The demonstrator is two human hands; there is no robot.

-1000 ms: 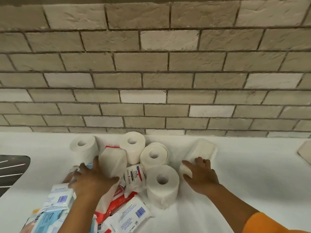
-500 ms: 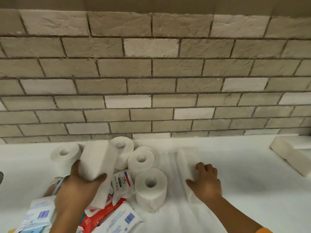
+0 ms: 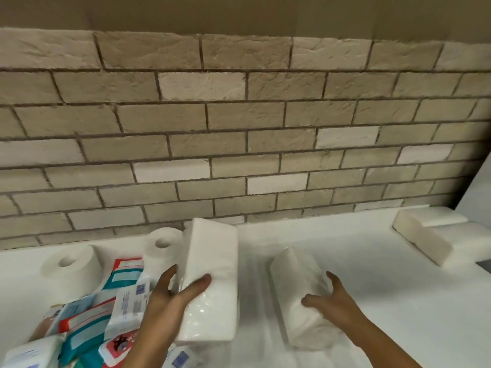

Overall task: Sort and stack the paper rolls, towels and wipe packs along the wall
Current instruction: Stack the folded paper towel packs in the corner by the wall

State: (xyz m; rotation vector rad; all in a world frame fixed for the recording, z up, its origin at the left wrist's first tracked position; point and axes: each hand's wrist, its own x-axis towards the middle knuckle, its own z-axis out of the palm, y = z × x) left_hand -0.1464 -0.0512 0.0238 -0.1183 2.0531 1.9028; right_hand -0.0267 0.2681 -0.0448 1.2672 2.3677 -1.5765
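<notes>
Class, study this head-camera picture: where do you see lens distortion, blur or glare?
Head view: brick wall courses bow, wide-angle distortion; wipe packs blur lower left; wrap glints on left hand's towel pack; right hand's towel bundle casts faint shadow.

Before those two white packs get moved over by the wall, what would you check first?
1. The left hand grips the white plastic-wrapped towel pack firmly: ok.
2. The right hand grips the second white towel pack, which lies on the white counter: ok.
3. Open counter leads to the white towel packs by the wall: ok.
4. Those packs sit level enough to take more: cannot tell.
</notes>
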